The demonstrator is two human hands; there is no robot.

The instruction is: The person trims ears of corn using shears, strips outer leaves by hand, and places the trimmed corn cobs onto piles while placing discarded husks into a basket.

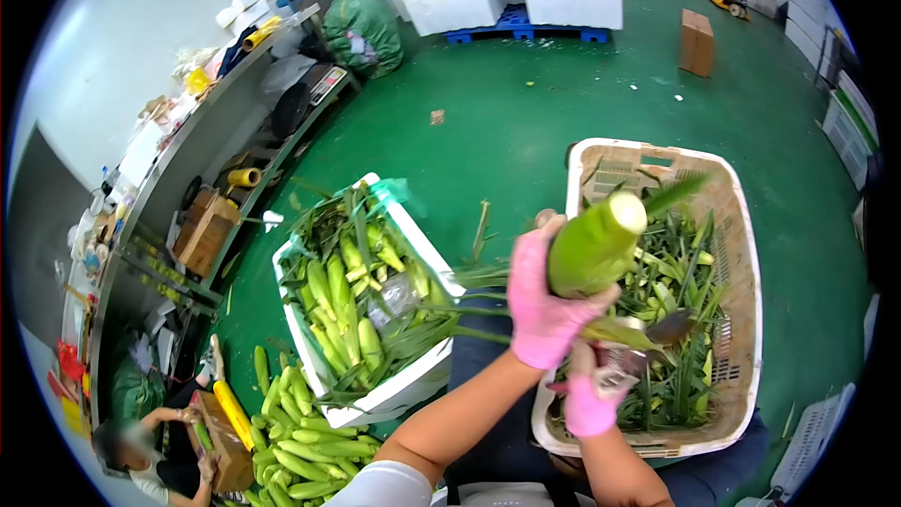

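Note:
My left hand (546,296), in a pink glove, is wrapped round a thick green ear of corn (587,249). Its pale cut end points up and toward the far right, and long leaves trail out to the left. Just below it, my right hand (596,404), also gloved in pink, grips what looks like a knife (671,327) with a dark blade; the handle area seems wrapped in clear plastic. Both hands are over the near left part of a large off-white plastic basket (741,263) holding cut husks and leaves (690,347).
To the left, a white foam box (413,394) holds ears of corn, and more corn (305,451) is heaped on the floor. A co-worker (155,465) holds an ear beside a carton (225,441). Shelving (141,216) lines the left wall; foam boxes (572,2) stand on a blue pallet.

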